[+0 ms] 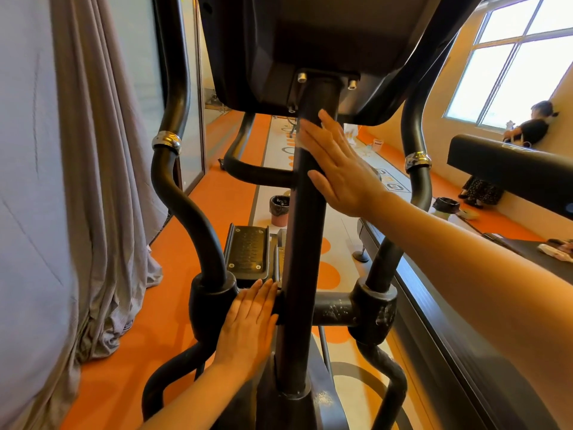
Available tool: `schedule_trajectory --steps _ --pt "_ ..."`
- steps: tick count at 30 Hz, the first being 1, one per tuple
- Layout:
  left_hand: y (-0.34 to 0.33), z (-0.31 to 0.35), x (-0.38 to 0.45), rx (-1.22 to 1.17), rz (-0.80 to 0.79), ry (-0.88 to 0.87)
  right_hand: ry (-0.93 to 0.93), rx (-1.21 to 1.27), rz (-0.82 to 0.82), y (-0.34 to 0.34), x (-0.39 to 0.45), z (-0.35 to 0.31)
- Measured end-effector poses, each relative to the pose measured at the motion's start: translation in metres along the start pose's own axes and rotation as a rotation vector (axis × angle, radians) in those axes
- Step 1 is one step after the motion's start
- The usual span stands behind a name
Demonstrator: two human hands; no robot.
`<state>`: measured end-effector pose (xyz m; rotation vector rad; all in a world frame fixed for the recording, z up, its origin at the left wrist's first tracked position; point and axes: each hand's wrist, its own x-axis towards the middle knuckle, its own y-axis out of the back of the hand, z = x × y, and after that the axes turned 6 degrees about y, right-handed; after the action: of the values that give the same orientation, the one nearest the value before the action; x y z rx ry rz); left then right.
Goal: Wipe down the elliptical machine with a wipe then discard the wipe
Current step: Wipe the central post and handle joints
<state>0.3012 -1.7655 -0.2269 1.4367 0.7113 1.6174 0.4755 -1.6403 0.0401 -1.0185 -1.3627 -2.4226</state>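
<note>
I see an orange floor [173,305] carrying the elliptical machine [305,274], a lined bin [279,211] and a grey curtain [102,181] pooling at left

Black elliptical machine [305,243], upright centre post between curved handlebars.

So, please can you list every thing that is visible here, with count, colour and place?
elliptical machine: one, black, centre
console: one, black, top, seen from behind
pedal: one visible, black, left of post
curtain: one, grey, left
trash bin: one, pink with black liner, on the floor behind the post
window: one, bright, upper right
person: one, dark top, by window
left hand: flat on crossbar
right hand: flat on post
wipe: not visible
</note>
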Motion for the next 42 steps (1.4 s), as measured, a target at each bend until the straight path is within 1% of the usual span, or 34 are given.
schedule_trajectory --steps 4,8,17,22,26,29,35,42 --pt "0.002 0.000 0.000 0.013 -0.017 -0.010 0.066 0.008 -0.054 -0.007 -0.024 -0.008" --pt "0.006 0.002 0.000 0.037 0.005 -0.020 0.101 0.031 -0.102 -0.018 -0.047 -0.021" --pt "0.007 0.003 0.000 0.092 0.050 -0.050 0.018 0.063 -0.141 -0.047 -0.092 -0.058" --pt "0.008 0.002 0.001 0.065 0.069 -0.059 -0.030 0.109 -0.154 -0.059 -0.115 -0.082" --pt "0.007 -0.001 0.001 0.081 0.092 -0.121 -0.068 0.157 -0.176 -0.069 -0.137 -0.098" --pt "0.007 -0.011 -0.006 0.107 0.120 -0.179 -0.061 0.165 -0.184 -0.078 -0.152 -0.110" --pt "0.002 -0.027 -0.029 0.267 0.169 -0.231 -0.016 0.106 -0.188 -0.088 -0.178 -0.128" --pt "0.000 -0.026 -0.031 0.287 0.192 -0.221 0.016 0.027 -0.273 -0.103 -0.210 -0.152"
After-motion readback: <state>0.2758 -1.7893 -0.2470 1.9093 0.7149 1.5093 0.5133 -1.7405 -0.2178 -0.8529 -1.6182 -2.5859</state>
